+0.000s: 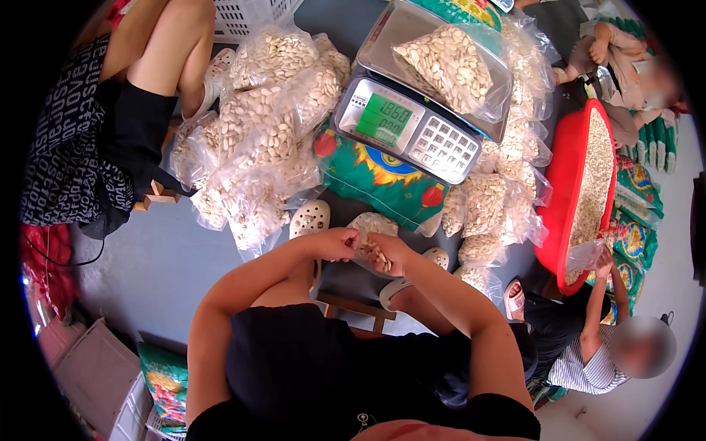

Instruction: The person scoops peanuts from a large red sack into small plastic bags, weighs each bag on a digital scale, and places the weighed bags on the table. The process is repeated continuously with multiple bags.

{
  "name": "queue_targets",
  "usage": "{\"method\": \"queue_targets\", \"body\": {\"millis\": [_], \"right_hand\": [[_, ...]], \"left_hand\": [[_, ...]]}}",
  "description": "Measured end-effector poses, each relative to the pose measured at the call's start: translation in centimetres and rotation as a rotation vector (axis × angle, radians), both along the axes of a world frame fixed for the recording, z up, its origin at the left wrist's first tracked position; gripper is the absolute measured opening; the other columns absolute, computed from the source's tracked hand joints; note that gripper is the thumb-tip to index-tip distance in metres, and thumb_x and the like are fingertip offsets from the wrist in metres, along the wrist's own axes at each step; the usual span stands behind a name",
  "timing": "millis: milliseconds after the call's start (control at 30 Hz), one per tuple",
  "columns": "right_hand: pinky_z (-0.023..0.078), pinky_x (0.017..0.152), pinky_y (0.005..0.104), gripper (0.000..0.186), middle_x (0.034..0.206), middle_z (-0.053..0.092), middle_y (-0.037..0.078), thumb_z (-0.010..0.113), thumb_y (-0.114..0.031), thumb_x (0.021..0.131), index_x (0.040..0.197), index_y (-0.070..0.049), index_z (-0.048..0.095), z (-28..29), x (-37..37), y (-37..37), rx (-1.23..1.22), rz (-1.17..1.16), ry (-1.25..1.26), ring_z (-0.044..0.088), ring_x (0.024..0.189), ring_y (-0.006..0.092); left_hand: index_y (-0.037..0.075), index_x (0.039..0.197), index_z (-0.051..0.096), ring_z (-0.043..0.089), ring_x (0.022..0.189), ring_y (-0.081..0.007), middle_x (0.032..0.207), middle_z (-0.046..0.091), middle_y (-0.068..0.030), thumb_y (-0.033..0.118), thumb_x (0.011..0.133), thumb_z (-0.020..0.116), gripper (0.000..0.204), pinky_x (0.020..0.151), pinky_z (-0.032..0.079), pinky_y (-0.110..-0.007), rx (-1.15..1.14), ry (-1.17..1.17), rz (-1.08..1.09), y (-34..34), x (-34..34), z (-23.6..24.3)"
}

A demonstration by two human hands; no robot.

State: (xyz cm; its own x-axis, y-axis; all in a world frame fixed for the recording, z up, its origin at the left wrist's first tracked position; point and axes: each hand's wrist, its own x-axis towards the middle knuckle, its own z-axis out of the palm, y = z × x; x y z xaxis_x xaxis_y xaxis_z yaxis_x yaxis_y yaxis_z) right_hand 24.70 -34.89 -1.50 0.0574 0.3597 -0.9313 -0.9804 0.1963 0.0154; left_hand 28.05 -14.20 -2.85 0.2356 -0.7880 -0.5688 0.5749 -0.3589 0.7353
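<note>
Between my knees is a small clear plastic bag of pumpkin seeds [373, 223]. My left hand [338, 244] is closed at its left edge, pinching the plastic. My right hand [387, 250] curls around several loose pumpkin seeds [378, 257] at the bag's near right side. Just beyond stands a digital scale [382, 143] with a lit green display, resting on a green printed sack [368, 184]. On its metal pan lies a filled clear bag of pumpkin seeds [448, 66].
Filled seed bags [265, 140] are heaped left of the scale; more filled bags [485, 206] line its right. A red tub [551, 220] of seeds stands farther right, where a person holds a plastic bag [585, 255]. Another person sits at left, beside a white crate [246, 18].
</note>
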Motion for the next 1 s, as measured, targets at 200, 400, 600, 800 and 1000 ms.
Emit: {"method": "queue_targets", "body": {"millis": [200,400,600,800,1000], "right_hand": [[0.049,0.082,0.0360,0.048,0.122,0.050,0.013,0.052,-0.027,0.087,0.128,-0.006,0.037,2.3,1.6,0.7,-0.499,0.181,-0.149,0.055,0.104,0.0211],[0.049,0.075,0.0321,0.045,0.112,0.057,0.009,0.057,-0.025,0.088,0.128,-0.006,0.044,3.9,1.0,-4.4,-0.307,0.723,-0.582,0.056,0.096,0.0169],[0.050,0.068,0.0315,0.014,0.087,0.066,0.010,0.056,-0.009,0.085,0.093,-0.007,0.067,18.9,16.3,-6.6,-1.134,0.554,-1.758,0.063,0.075,0.0244],[0.051,0.075,0.0348,0.023,0.093,0.065,0.011,0.049,-0.009,0.082,0.095,-0.009,0.067,20.4,27.6,-8.5,-1.759,1.497,-1.474,0.062,0.094,0.0277],[0.045,0.089,0.0409,0.037,0.114,0.060,0.014,0.041,-0.034,0.088,0.108,-0.011,0.062,17.5,32.6,-3.2,-1.557,1.301,-1.165,0.057,0.107,0.0314]], "left_hand": [[0.007,0.082,0.045,0.049,0.060,-0.0098,0.068,0.049,-0.0012,0.003,0.074,0.054,0.013,0.051,0.038,-0.025,-0.070,0.016,0.108,0.1,0.0,0.1],[0.007,0.081,0.045,0.046,0.059,-0.0081,0.068,0.044,0.0013,0.000,0.075,0.052,0.012,0.050,0.037,-0.024,-0.128,0.012,0.299,-0.5,0.0,0.2],[0.008,0.082,0.046,0.044,0.065,-0.0067,0.071,0.045,0.0023,0.002,0.076,0.054,0.012,0.055,0.037,-0.024,-0.151,-0.193,0.214,-0.6,0.4,1.7],[0.008,0.083,0.048,0.044,0.065,-0.0066,0.073,0.047,0.0021,0.003,0.074,0.055,0.013,0.058,0.038,-0.024,-0.185,-0.231,0.114,-0.9,0.6,1.3],[0.006,0.085,0.049,0.048,0.062,-0.0080,0.072,0.052,0.0004,0.006,0.074,0.058,0.014,0.053,0.039,-0.025,-0.092,-0.090,0.125,-0.4,0.4,0.7]]}}
